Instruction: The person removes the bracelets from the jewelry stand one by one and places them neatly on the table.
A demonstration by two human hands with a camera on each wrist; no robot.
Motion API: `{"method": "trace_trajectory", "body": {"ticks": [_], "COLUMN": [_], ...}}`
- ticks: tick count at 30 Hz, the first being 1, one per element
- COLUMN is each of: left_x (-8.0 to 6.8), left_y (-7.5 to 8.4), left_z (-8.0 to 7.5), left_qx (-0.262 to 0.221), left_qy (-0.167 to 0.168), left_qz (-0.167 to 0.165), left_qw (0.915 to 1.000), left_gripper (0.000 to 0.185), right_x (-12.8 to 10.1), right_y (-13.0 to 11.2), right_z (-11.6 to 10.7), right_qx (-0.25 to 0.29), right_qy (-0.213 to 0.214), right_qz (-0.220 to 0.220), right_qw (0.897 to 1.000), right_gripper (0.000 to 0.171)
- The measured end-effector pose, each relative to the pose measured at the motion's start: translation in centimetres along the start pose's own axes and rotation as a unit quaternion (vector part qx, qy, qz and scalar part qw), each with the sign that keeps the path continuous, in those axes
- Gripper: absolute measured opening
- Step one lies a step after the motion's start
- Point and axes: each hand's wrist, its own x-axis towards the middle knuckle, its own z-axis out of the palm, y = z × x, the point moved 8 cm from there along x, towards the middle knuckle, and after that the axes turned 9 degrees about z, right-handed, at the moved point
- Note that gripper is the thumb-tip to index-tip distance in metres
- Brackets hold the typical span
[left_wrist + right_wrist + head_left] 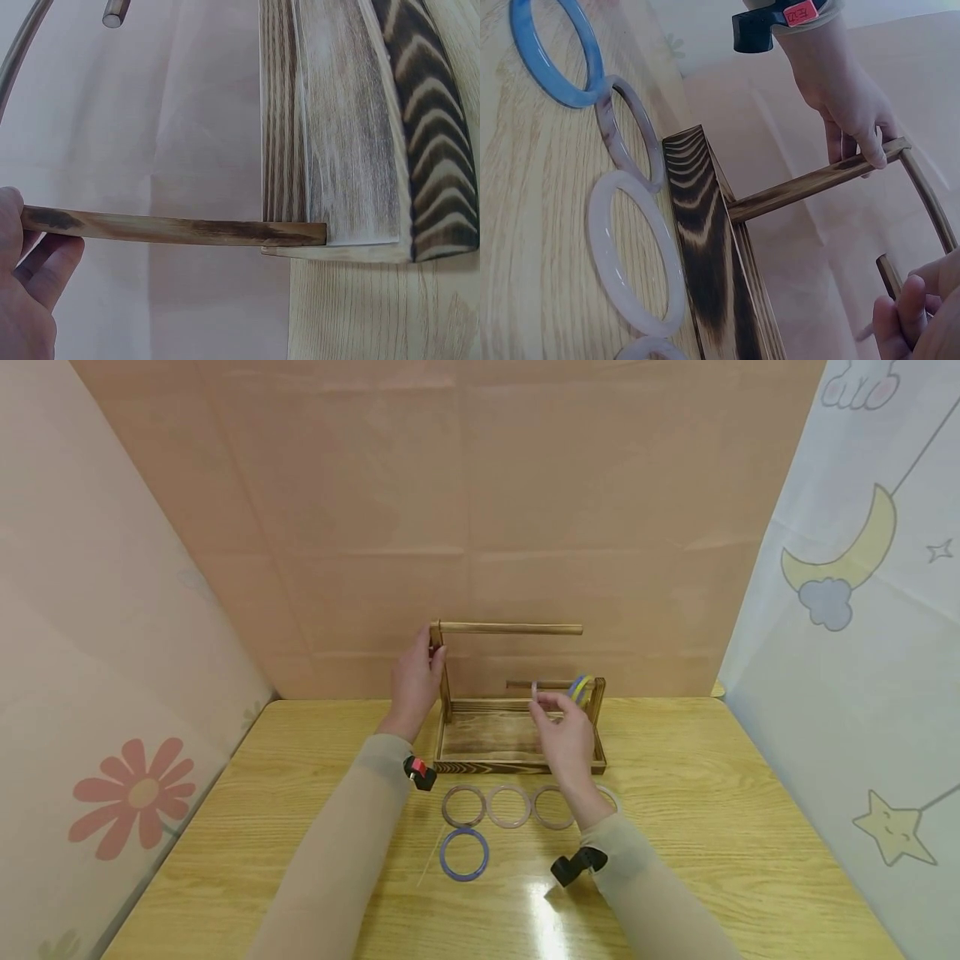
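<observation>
Your left hand (417, 675) grips the top of the tall post at the left end of the wooden rack (517, 752), fingers curled round the post where the upper rod (510, 628) joins it; the right wrist view shows the same hold. Your right hand (562, 731) sits over the rack's tray, thumb and fingertips pinching a pale bangle (535, 691) threaded on the lower rod (536, 684), left of the blue and yellow bangles (579, 686) hanging near the rack's right post. On the surface (712, 793) just in front of the rack lies a row of bangles: a dark translucent bangle (463, 806), a pinkish bangle (508, 805) and another partly under your right wrist. A blue bangle (464, 854) lies nearer you than that row, touching the dark one.
</observation>
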Motion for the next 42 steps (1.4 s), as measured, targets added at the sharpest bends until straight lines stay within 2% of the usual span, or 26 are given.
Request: {"method": "trace_trajectory", "body": {"ticks": [15, 26, 42], "left_x": [0.0, 0.0, 0.1], "left_y": [0.1, 0.4, 0.4], "left_z": [0.1, 0.1, 0.1], "left_qx": [0.001, -0.007, -0.005], "left_qy": [-0.004, -0.002, 0.004], "left_qz": [-0.003, 0.022, 0.016], "left_qw": [1.0, 0.9997, 0.9998], "left_gripper": [0.021, 0.025, 0.026], "right_x": [0.2, -0.1, -0.8], "right_y": [-0.9, -1.7, -1.8], "right_z": [0.9, 1.1, 0.8], "right_qx": [-0.006, 0.012, 0.023], "right_qy": [0.001, 0.0, -0.024], "right_qz": [-0.018, -0.023, -0.018], "right_qw": [1.0, 1.0, 0.999], "right_gripper": [0.023, 0.023, 0.025]}}
